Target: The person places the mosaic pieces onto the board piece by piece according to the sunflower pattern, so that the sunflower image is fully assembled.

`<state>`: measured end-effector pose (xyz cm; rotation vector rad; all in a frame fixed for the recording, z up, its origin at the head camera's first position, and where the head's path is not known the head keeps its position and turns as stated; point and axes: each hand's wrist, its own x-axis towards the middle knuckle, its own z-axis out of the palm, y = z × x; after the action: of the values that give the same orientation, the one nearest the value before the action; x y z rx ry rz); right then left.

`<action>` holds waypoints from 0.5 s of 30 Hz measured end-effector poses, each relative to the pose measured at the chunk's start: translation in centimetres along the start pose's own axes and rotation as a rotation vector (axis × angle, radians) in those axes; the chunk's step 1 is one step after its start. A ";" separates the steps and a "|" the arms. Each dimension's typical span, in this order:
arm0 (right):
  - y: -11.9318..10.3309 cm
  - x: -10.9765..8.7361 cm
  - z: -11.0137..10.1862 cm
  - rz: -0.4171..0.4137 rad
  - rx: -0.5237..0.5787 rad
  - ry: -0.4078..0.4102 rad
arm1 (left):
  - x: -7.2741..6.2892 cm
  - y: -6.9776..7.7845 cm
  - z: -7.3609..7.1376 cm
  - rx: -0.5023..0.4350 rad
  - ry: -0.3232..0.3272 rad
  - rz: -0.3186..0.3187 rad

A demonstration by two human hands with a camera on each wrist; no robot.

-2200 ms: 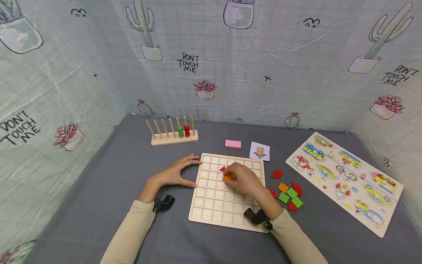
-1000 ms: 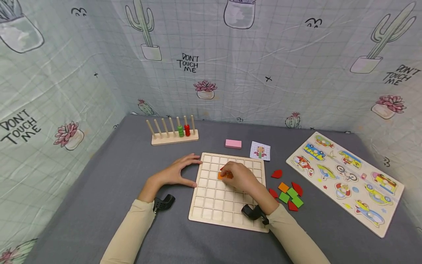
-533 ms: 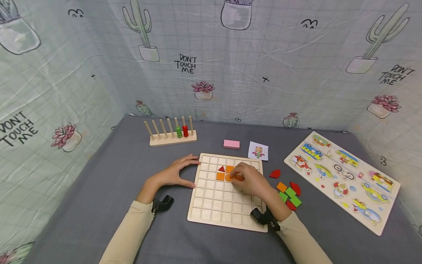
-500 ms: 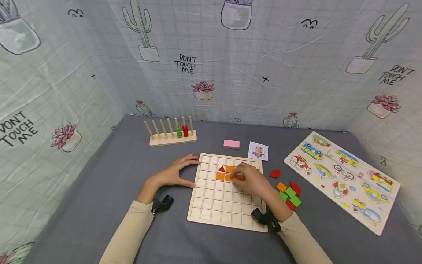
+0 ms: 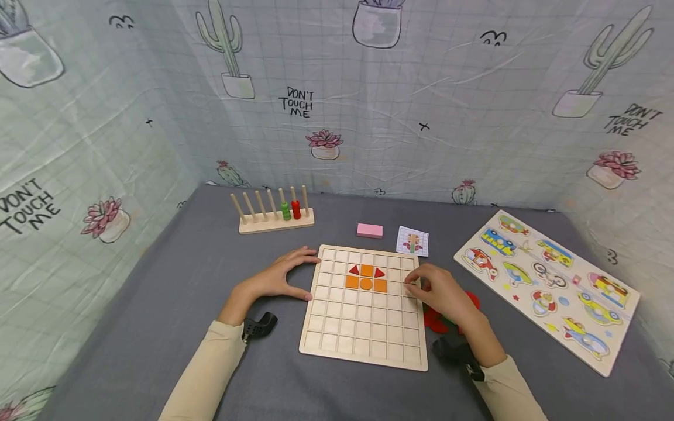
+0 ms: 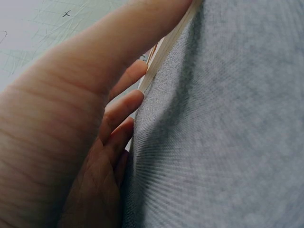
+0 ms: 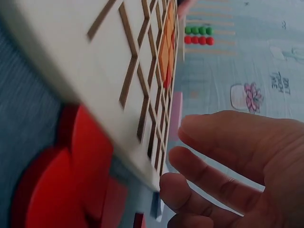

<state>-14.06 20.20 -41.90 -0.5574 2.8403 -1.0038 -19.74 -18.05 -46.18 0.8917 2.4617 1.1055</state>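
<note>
A wooden grid board [image 5: 347,327] lies on the grey cloth. Near its upper middle sit two red triangles [image 5: 354,270], several orange squares [image 5: 367,270] and an orange circle [image 5: 365,283]. My left hand [image 5: 281,278] rests at the board's left edge, thumb and fingers spread; the left wrist view has its fingertips [image 6: 137,95] against the wooden side. Over the right edge of the board, my right hand [image 5: 439,289] has loosely bent fingers and holds nothing. Beneath it lie loose red pieces [image 5: 434,321], shown large in the right wrist view; the green ones are mostly hidden by this hand.
Behind the board are a pink block [image 5: 370,230] and a small pattern card [image 5: 413,241]. A peg stand [image 5: 276,222] with green and red beads stands back left. A vehicle puzzle board [image 5: 547,292] lies to the right. Patterned cloth walls surround the table.
My right hand has let go of an orange square in the grid and moved right, to the board's edge, uncovering the second red triangle. My left hand has stayed in place.
</note>
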 end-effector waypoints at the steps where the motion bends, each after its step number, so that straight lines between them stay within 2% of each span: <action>1: 0.3 -0.2 -0.2 0.003 -0.004 0.006 | 0.0 0.0 0.0 -0.002 0.001 0.003; 8: 1.7 -1.6 -1.7 0.022 -0.007 0.028 | 0.0 0.1 -0.1 -0.002 0.001 0.008; 15: 3.1 -2.5 -3.5 0.083 0.032 0.028 | 0.0 0.1 0.0 0.008 0.004 0.008</action>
<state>-13.34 25.46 -41.23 -0.4216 2.8396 -1.0484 -19.74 -18.01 -46.09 0.9036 2.4692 1.1027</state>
